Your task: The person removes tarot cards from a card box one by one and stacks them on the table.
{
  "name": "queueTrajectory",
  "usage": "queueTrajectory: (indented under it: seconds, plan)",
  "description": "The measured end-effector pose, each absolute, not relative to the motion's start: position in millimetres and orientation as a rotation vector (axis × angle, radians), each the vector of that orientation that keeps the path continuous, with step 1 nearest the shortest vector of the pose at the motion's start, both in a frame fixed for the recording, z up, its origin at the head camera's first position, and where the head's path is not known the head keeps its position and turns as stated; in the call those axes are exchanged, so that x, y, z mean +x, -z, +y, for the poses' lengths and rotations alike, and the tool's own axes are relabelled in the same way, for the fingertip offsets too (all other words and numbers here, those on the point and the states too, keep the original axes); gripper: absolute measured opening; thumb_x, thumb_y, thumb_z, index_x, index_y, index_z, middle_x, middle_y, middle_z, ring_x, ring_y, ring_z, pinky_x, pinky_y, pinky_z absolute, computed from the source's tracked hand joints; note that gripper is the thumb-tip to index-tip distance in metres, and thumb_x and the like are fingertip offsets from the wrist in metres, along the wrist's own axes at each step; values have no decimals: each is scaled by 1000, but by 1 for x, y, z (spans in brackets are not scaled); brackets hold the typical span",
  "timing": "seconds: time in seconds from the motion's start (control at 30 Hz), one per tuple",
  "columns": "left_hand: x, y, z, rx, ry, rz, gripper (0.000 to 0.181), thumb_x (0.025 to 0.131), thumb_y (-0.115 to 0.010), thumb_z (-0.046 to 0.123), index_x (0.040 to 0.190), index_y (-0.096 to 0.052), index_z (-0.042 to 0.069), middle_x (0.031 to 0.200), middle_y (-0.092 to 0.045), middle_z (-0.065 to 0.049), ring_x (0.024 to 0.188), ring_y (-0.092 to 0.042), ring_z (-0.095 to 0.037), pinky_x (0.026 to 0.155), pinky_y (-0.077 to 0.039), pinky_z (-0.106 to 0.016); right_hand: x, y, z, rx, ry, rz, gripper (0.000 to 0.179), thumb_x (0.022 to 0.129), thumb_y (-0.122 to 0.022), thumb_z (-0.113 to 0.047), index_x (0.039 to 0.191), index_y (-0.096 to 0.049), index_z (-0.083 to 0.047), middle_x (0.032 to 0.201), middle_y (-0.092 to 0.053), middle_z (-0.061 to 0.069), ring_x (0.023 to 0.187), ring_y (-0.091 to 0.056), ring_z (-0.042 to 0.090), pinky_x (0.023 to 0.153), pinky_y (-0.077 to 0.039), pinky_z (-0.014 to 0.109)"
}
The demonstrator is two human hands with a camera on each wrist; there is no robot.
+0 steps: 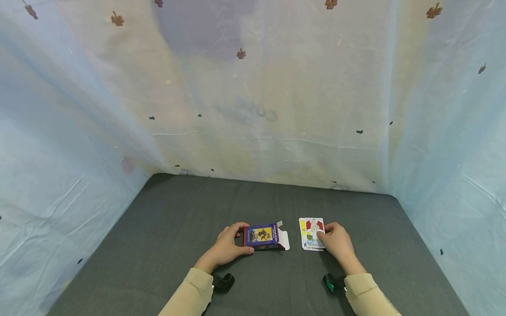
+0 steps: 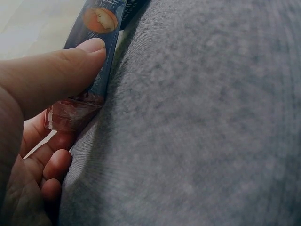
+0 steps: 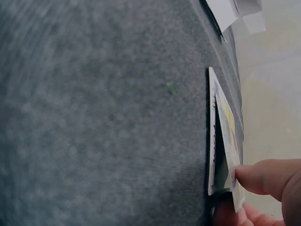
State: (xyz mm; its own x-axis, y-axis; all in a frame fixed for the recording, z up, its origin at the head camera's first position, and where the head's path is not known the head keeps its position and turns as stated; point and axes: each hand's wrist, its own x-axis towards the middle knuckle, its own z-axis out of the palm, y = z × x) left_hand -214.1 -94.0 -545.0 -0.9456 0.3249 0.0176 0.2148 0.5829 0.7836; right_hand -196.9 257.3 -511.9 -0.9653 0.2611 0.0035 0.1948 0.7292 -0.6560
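Observation:
A blue card box [image 1: 262, 235] with a picture on its front lies on the dark table, its white end flap [image 1: 283, 239] standing open to the right. My left hand [image 1: 227, 246] grips the box's left end, thumb along the near side; in the left wrist view the thumb presses the box's narrow side [image 2: 101, 52]. To the right lies a small stack of illustrated cards [image 1: 302, 235]. My right hand [image 1: 339, 242] pinches the top card [image 1: 313, 228] by its right edge. In the right wrist view that card [image 3: 230, 136] is lifted at one side, tilted above the others.
The dark grey cloth [image 1: 166, 237] covers the table under both hands. Pale patterned sheeting [image 1: 269, 109] hangs behind the table and along both sides. A black wrist strap [image 1: 223, 283] shows by the left sleeve, another strap [image 1: 334, 283] by the right sleeve.

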Motion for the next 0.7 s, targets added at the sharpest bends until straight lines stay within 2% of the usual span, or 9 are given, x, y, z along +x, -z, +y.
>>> queueTrajectory:
  seconds: [0.7]
  plan:
    - [-215,546,-95,467,-1311,2678,75,71,-81,54,134,-48,31,115,-50,-1,106,-44,-22,85,-39,-52,-193,512,255,-374,-940,-2853,41,85,-70,-24,108,-58,8,82,-59,11,68,-52,22,58,-39,34]
